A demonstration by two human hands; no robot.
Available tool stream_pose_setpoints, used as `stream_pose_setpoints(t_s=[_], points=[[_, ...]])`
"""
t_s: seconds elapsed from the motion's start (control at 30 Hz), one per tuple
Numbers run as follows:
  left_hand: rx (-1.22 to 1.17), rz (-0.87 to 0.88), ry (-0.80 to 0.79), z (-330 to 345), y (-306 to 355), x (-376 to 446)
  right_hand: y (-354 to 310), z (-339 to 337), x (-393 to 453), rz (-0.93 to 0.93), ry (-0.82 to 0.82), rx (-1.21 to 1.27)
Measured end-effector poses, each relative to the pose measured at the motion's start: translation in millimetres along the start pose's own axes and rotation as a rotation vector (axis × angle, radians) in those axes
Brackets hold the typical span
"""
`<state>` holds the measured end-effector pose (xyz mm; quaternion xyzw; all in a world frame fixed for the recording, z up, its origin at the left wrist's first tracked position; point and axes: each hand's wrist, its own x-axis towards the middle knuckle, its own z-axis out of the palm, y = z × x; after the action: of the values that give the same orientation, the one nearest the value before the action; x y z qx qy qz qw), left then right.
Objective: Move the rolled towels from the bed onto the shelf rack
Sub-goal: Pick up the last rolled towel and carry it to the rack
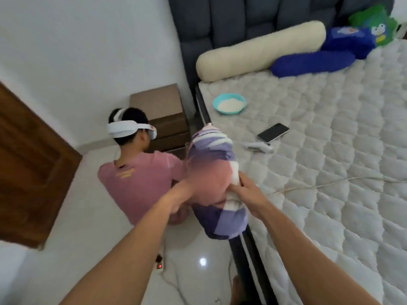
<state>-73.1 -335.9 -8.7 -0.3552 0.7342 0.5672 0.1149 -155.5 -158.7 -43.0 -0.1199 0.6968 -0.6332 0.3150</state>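
Observation:
A rolled towel (pixel 211 155), striped purple, pink and white, is held up over the left edge of the bed (pixel 330 172). My right hand (pixel 248 194) grips its right side with fingers pressed into the cloth. On its left side, partly behind the roll and blurred, my left hand (pixel 180 192) is against it. The shelf rack is not in view. I see no other rolled towel on the mattress.
A person in a pink shirt (pixel 141 181) with a white headset sits on the floor left of the bed. Beyond are a cardboard box (pixel 160 111) and a wooden door (pixel 28 172). A bowl (pixel 229 104), phone (pixel 273 132), controller (pixel 257 147), cord, bolsters lie on the mattress. A power strip (pixel 159 264) lies on the floor.

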Motion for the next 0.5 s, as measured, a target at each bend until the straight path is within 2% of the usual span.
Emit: stream_pose_setpoints(t_s=[0.23,0.5], points=[[-0.303,-0.021,0.305,-108.8,-148.2,-175.7,-10.6,187.7,-91.7,-0.065,-0.394,-0.240],[-0.650,-0.170,0.680,-161.3,-334.7,-360.2,25.2,388.7,-218.4,-0.045,-0.864,-0.418]])
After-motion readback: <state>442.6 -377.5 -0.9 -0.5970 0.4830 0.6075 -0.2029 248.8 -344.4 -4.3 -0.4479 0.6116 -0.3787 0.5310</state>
